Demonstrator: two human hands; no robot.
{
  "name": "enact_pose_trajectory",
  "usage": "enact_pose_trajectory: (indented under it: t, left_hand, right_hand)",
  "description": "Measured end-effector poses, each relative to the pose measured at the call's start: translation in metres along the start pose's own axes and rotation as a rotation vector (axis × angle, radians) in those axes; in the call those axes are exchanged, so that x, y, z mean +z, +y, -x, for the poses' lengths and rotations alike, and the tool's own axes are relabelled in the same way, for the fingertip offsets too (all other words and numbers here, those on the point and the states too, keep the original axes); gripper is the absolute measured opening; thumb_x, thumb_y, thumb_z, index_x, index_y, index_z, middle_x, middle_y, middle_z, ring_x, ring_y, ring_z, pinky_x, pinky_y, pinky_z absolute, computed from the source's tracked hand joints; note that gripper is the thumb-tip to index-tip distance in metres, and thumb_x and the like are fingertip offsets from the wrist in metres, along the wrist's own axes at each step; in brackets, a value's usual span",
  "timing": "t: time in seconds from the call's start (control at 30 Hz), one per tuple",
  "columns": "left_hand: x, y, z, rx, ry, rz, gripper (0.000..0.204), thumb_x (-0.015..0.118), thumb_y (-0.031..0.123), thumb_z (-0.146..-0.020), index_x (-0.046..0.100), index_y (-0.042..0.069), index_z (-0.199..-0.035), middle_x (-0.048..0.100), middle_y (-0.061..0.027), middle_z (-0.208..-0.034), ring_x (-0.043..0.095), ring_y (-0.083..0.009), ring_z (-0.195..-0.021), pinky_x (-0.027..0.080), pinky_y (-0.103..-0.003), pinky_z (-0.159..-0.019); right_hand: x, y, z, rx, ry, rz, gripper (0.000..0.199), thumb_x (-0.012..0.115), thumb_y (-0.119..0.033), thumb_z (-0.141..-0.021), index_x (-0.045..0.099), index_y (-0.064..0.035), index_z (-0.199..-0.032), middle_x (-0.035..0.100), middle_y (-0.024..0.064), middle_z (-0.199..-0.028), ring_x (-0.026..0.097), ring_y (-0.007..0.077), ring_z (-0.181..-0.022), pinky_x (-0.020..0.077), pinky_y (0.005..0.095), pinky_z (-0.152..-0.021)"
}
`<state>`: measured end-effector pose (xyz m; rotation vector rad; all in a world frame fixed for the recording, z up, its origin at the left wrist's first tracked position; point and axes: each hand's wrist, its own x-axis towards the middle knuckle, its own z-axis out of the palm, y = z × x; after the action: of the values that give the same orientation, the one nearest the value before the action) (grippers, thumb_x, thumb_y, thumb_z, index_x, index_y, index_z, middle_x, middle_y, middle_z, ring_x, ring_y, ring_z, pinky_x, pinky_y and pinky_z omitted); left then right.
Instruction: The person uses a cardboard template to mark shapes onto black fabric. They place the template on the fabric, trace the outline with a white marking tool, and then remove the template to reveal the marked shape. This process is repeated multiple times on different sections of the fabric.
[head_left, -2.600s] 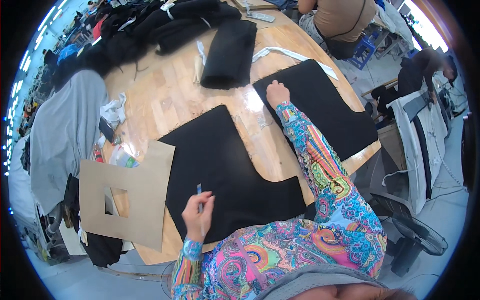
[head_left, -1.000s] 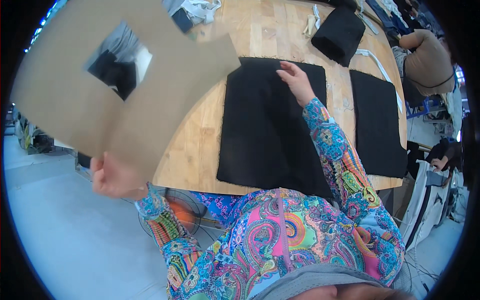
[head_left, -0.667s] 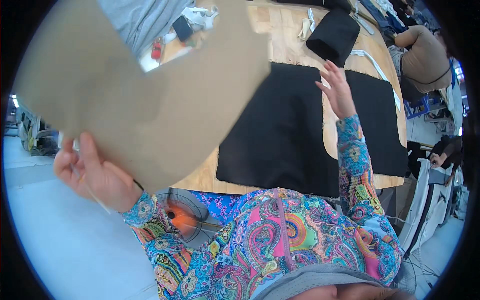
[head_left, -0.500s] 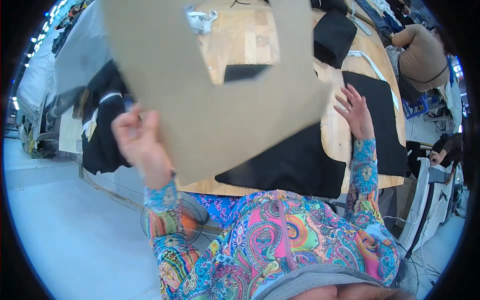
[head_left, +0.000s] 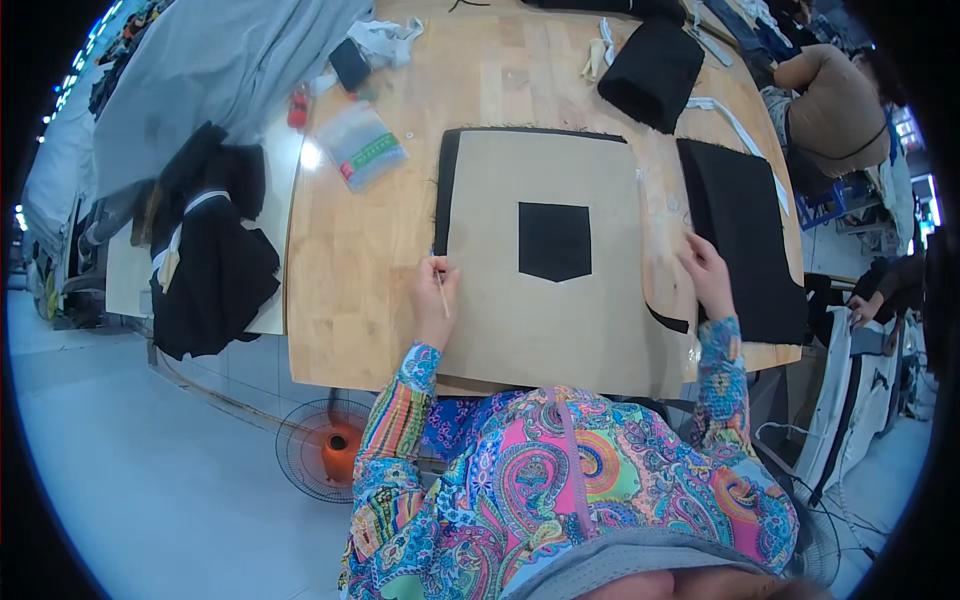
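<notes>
A tan cardboard pattern (head_left: 500, 330) lies on black cloth (head_left: 446, 195), which shows along its left and top edges. Through its pocket-shaped cut-out appears a black patch of the cloth. My left hand (head_left: 434, 300) is closed around a thin pale stick (head_left: 442, 290) at the pattern's left edge. My right hand (head_left: 708, 275) is on the other side, fingers loosely bent and apart, beside the pattern's curved edge. I see nothing in it. A folded black cloth piece (head_left: 750, 240) lies just right of that hand.
On the wooden table (head_left: 350, 270) are a clear plastic packet (head_left: 362, 145), a small red item (head_left: 298, 107) and a black roll of cloth (head_left: 652, 75). Black garments (head_left: 215, 260) hang at left. An orange-centred fan (head_left: 340, 452) stands below. A co-worker (head_left: 838, 110) sits at right.
The cardboard pattern, raised and tilted before, now lies flat on the black cloth. My left hand has moved right to its edge; my right hand has come lower and its fingers have bent.
</notes>
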<state>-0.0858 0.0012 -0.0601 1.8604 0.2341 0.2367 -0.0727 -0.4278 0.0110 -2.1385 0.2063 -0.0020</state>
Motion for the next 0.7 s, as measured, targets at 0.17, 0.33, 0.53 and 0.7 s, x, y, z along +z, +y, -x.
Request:
enact_pose_trajectory:
  t: [0.17,0.33,0.53,0.7]
  left_hand:
    - [-0.002,0.002,0.001,-0.021,0.044,-0.068,0.019,0.067,0.003,-0.079,0.055,0.003,-0.094,0.051,-0.0019,-0.07,0.049,-0.0118,-0.062,0.043,-0.027,-0.059]
    - [-0.007,0.032,0.004,-0.031,0.057,-0.109,0.019,0.067,0.003,-0.079,0.055,0.004,-0.094,0.052,-0.003,-0.07,0.05,-0.0135,-0.063,0.044,-0.029,-0.06]
    - [-0.004,0.032,0.011,-0.063,0.077,-0.065,0.018,0.067,0.004,-0.079,0.055,0.003,-0.094,0.056,-0.0049,-0.074,0.053,-0.0151,-0.066,0.045,-0.03,-0.064]
    - [-0.004,0.034,0.023,-0.06,0.1,-0.053,0.017,0.066,0.003,-0.08,0.054,0.003,-0.092,0.06,-0.0076,-0.081,0.054,-0.0155,-0.068,0.046,-0.03,-0.065]
  right_hand:
    - [0.1,-0.07,-0.05,-0.464,-0.209,0.258,0.048,0.07,-0.024,-0.082,0.055,-0.0012,-0.122,0.048,0.0186,-0.134,0.043,0.0344,-0.127,0.0364,0.04,-0.104]
    - [0.188,-0.116,-0.109,-0.722,-0.349,0.397,0.064,0.069,-0.031,-0.082,0.043,-0.0034,-0.134,0.038,0.0193,-0.142,0.03,0.0356,-0.135,0.0289,0.0459,-0.109]
    - [0.229,-0.15,-0.135,-0.748,-0.415,0.664,0.07,0.068,-0.036,-0.081,0.039,-0.0059,-0.137,0.034,0.0188,-0.145,0.029,0.0356,-0.136,0.0268,0.0497,-0.109]
    - [0.181,-0.119,-0.139,-0.626,-0.03,0.251,0.048,0.068,-0.026,-0.081,0.056,-0.0039,-0.122,0.052,0.0184,-0.129,0.046,0.0335,-0.123,0.0372,0.0426,-0.102]
